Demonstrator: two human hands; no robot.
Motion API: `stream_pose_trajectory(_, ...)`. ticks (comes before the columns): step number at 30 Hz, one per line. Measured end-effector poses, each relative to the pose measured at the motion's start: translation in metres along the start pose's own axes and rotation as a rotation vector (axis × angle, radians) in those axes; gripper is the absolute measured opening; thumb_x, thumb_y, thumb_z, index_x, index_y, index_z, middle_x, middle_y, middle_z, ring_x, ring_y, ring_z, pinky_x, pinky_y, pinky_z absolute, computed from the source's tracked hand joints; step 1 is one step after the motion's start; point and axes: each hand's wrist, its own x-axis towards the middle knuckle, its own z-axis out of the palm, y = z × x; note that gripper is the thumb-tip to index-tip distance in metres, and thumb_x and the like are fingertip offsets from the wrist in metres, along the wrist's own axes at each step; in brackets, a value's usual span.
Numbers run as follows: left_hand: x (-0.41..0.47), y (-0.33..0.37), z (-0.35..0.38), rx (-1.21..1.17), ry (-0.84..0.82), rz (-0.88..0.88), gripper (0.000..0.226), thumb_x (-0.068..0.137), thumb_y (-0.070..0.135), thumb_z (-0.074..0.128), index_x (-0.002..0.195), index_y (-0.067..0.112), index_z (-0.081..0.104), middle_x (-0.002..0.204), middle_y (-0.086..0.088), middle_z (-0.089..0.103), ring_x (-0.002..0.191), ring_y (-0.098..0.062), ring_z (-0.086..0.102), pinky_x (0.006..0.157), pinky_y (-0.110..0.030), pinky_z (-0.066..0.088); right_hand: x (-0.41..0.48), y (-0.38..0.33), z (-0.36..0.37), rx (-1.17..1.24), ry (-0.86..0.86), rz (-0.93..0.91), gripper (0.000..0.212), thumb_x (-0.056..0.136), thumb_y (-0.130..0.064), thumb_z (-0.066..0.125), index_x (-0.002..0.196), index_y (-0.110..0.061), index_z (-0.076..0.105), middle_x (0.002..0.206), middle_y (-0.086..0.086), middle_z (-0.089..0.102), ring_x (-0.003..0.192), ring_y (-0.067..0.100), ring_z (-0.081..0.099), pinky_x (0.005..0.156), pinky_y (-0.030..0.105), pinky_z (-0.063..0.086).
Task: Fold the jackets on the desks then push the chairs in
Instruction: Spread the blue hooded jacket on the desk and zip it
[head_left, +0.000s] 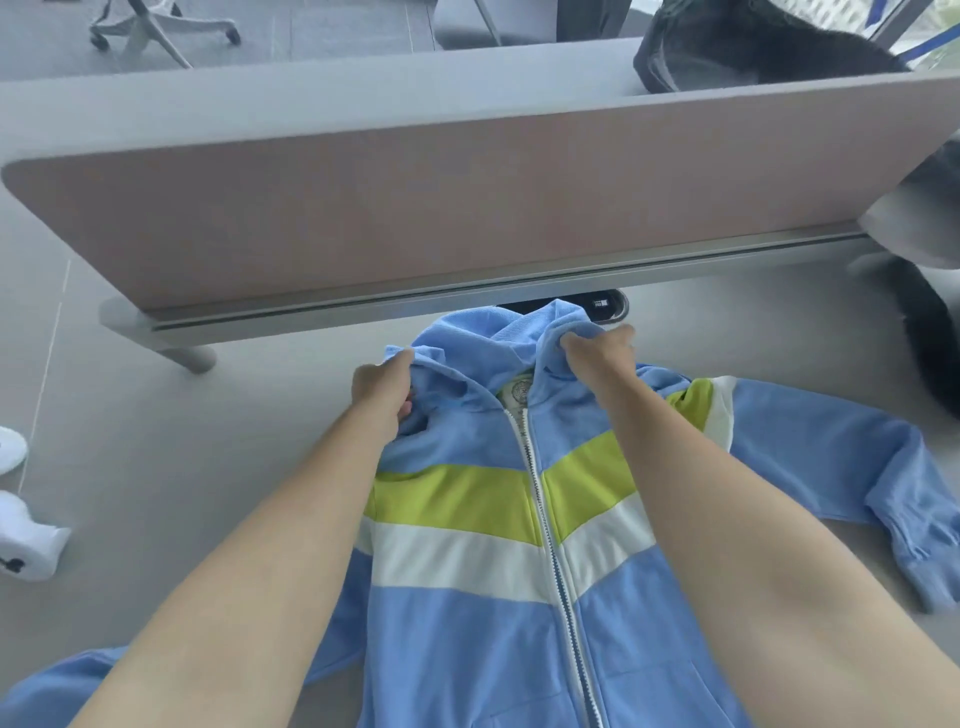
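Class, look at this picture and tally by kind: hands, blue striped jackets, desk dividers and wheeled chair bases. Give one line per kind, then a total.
Hands: 2 (left hand, right hand, each gripping the jacket)
Blue striped jacket: 1
Desk divider: 1
Wheeled chair base: 1
Total: 5

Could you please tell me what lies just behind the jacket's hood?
A dark cable port in the desk, under the divider; the hood hides part of it.
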Motion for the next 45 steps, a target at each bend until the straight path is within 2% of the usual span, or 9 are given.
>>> stream_pose_trajectory(7, -0.001, 0.023, 0.005, -0.203, -0.273, -0.256, 0.042, 0.091, 0.052, 0.057, 0.108, 0.014, 0.059, 0.093, -0.007, 0.069, 0.089, -0.023, 0.066, 0.084, -0.032, 0.051, 0.028, -0.008, -0.021, 0.122, -0.346, 0.173, 0.056, 0.089, -0.068, 0.041, 0.090, -0.014, 0.055, 0.071, 0.010, 0.055, 0.054, 0.019, 0.040, 0.054, 0.027, 0.032)
stream_pose_trajectory(15, -0.024, 0.035, -0.005, 0.177, -0.555, -0.389, 0.062, 0.087, 0.056, 0.060, 0.121, 0.004, 0.065, 0.110, -0.012, 0.073, 0.103, -0.027, 0.068, 0.095, -0.039, 0.052, 0.017, -0.015, -0.039, -0.249, -0.422, -0.080, 0.012, 0.076, -0.026, 0.057, 0.069, -0.018, 0.051, 0.060, 0.002, 0.045, 0.057, 0.020, 0.038, 0.054, 0.028, 0.033)
stream_pose_trajectory(20, -0.041, 0.024, 0.005, 0.502, -0.414, -0.055, 0.029, 0.084, 0.027, 0.078, 0.096, 0.002, 0.070, 0.084, -0.010, 0.075, 0.077, -0.024, 0.071, 0.075, -0.035, 0.059, -0.004, -0.025, -0.065, -0.415, -0.540, -0.347, 0.014, 0.082, -0.007, 0.054, 0.075, -0.015, 0.046, 0.075, 0.000, 0.040, 0.067, 0.017, 0.033, 0.057, 0.027, 0.029)
stream_pose_trajectory(24, -0.059, 0.035, -0.014, 0.489, -0.266, 0.427, 0.021, 0.077, 0.004, 0.081, 0.095, 0.005, 0.070, 0.083, -0.001, 0.068, 0.073, -0.013, 0.060, 0.070, -0.025, 0.050, -0.005, -0.004, -0.098, 0.240, -0.588, -0.302, 0.029, 0.046, -0.009, 0.050, 0.065, -0.002, 0.029, 0.067, 0.005, 0.017, 0.062, 0.020, 0.015, 0.052, 0.029, 0.013)
stream_pose_trajectory(27, -0.069, 0.044, -0.029, 0.589, -0.143, 0.710, 0.024, 0.076, 0.012, 0.082, 0.090, 0.004, 0.065, 0.075, 0.003, 0.059, 0.065, -0.010, 0.048, 0.059, -0.022, 0.040, -0.004, 0.003, -0.108, 0.584, -0.621, -0.119, 0.015, 0.057, -0.012, 0.056, 0.059, -0.012, 0.042, 0.061, 0.004, 0.038, 0.054, 0.019, 0.036, 0.053, 0.028, 0.028)
stream_pose_trajectory(31, -0.067, 0.039, -0.033, 0.860, -0.285, 0.463, 0.048, 0.076, 0.048, 0.080, 0.078, 0.006, 0.057, 0.069, -0.001, 0.050, 0.066, -0.020, 0.044, 0.058, -0.032, 0.035, -0.008, 0.009, -0.090, -0.093, -0.543, 0.039, 0.049, 0.091, -0.060, 0.057, 0.095, -0.011, 0.056, 0.078, 0.009, 0.054, 0.047, 0.019, 0.046, 0.041, 0.019, 0.036)
stream_pose_trajectory(36, -0.078, 0.020, -0.010, 0.857, -0.347, 0.090, 0.069, 0.095, 0.070, 0.035, 0.071, 0.009, 0.057, 0.048, -0.002, 0.056, 0.048, -0.020, 0.053, 0.049, -0.021, 0.040, -0.017, 0.028, -0.048, -0.705, -0.539, -0.187, 0.039, 0.079, -0.044, 0.072, 0.072, -0.008, 0.056, 0.056, 0.007, 0.051, 0.045, 0.021, 0.043, 0.046, 0.023, 0.033)
stream_pose_trajectory(42, -0.074, 0.010, -0.015, 1.048, -0.405, 0.421, 0.031, 0.080, 0.029, 0.076, 0.069, 0.021, 0.049, 0.062, 0.006, 0.042, 0.061, -0.019, 0.039, 0.051, -0.027, 0.031, -0.026, 0.027, -0.051, -0.736, -0.618, -0.230, 0.017, 0.072, -0.016, 0.067, 0.065, -0.012, 0.053, 0.058, 0.002, 0.048, 0.056, 0.020, 0.046, 0.053, 0.026, 0.040)
stream_pose_trajectory(45, -0.064, 0.015, -0.025, 0.903, -0.095, 0.784, 0.037, 0.074, 0.001, 0.060, 0.062, 0.027, 0.037, 0.061, 0.004, 0.035, 0.066, -0.027, 0.035, 0.056, -0.035, 0.028, -0.014, 0.018, -0.068, -0.526, -0.586, -0.252, 0.012, 0.063, -0.015, 0.062, 0.065, -0.014, 0.049, 0.062, 0.003, 0.043, 0.061, 0.019, 0.038, 0.055, 0.028, 0.032)
